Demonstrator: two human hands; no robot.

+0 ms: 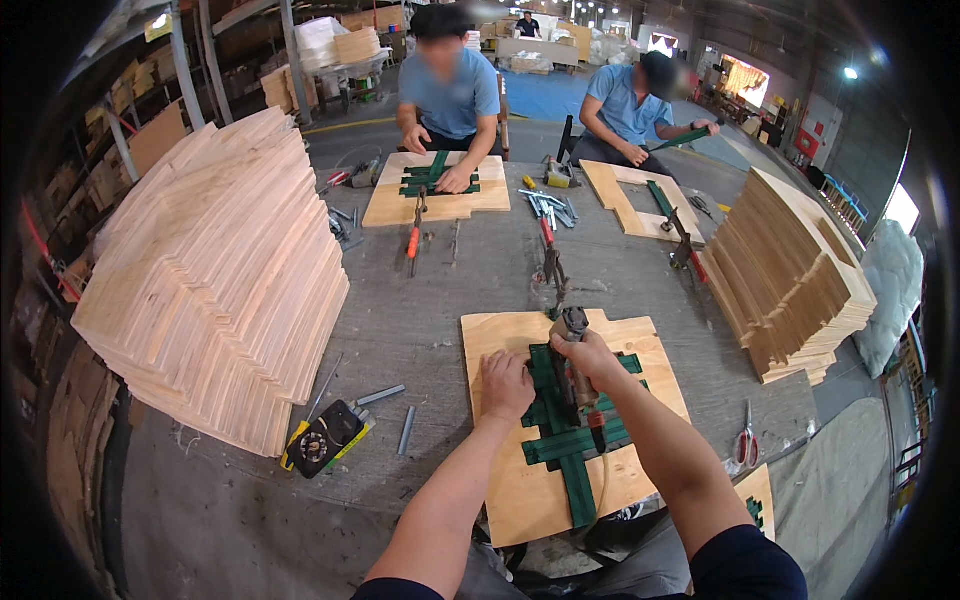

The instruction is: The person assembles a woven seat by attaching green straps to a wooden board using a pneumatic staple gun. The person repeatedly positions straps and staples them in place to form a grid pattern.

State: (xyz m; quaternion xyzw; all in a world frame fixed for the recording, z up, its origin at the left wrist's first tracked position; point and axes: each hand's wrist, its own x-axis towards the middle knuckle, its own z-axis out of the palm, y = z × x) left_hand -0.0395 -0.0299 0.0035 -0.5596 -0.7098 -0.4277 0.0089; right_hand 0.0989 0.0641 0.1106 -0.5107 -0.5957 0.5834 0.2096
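Note:
A pale plywood board (505, 480) lies on the grey table in front of me, with green webbing straps (570, 445) crossed over its middle. My left hand (506, 385) presses flat on the board and the straps' left edge. My right hand (590, 358) grips a pneumatic staple gun (574, 330), held upright with its nose down on the straps. A hose runs from the gun back toward me.
A tall stack of cut wood panels (215, 280) fills the left; another stack (790, 275) stands at right. Two people across the table work on similar boards (440, 200) (635, 205). Red-handled scissors (745, 445), clamps (413, 235), staple strips (405, 428) and a yellow-black tool (322, 440) lie about.

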